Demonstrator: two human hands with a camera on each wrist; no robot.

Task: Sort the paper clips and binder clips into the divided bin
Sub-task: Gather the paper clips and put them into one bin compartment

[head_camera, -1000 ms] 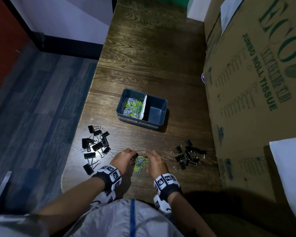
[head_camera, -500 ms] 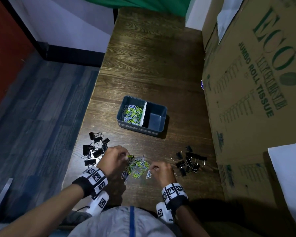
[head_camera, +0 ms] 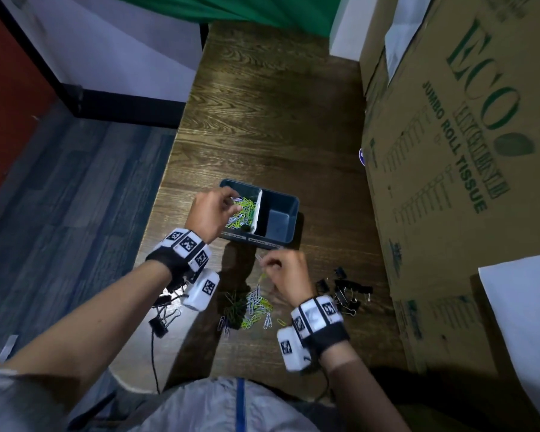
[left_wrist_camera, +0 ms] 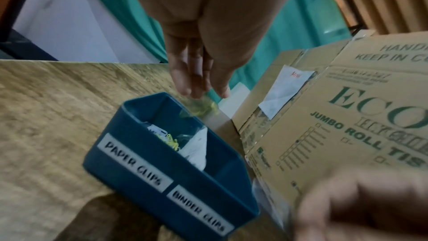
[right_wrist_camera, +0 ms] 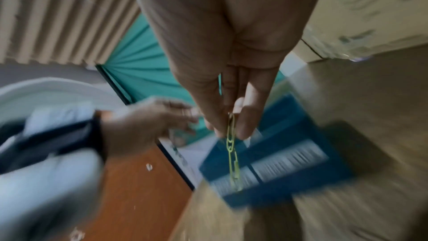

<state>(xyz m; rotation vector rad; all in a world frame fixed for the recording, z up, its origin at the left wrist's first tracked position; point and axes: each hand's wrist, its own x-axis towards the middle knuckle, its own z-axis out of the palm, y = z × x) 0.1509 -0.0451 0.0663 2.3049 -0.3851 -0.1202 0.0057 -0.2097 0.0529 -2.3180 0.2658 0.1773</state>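
A blue divided bin (head_camera: 292, 203) stands mid-table, labelled PAPER CLIPS and BINDER CLIPS on its front wall (left_wrist_camera: 148, 186). Its left compartment holds coloured paper clips (head_camera: 243, 213); the right compartment (head_camera: 278, 220) looks empty. My left hand (head_camera: 233, 203) hovers over the left compartment, fingers (left_wrist_camera: 185, 80) pointing down, with blurred yellow clips (left_wrist_camera: 203, 107) just below them. My right hand (head_camera: 264, 265), just in front of the bin, pinches a dangling chain of yellow paper clips (right_wrist_camera: 232, 153). A loose paper clip pile (head_camera: 253, 307) lies near me.
Black binder clips lie in two groups: one at the right (head_camera: 346, 291), one at the left (head_camera: 164, 313) partly hidden under my left arm. A big cardboard box (head_camera: 449, 182) walls the table's right side. The table's left edge (head_camera: 156, 219) drops to the floor.
Both hands have lifted off the paper clip pile. The left hand travelled forward to above the bin's left compartment; the right rose toward the bin with clips pinched.
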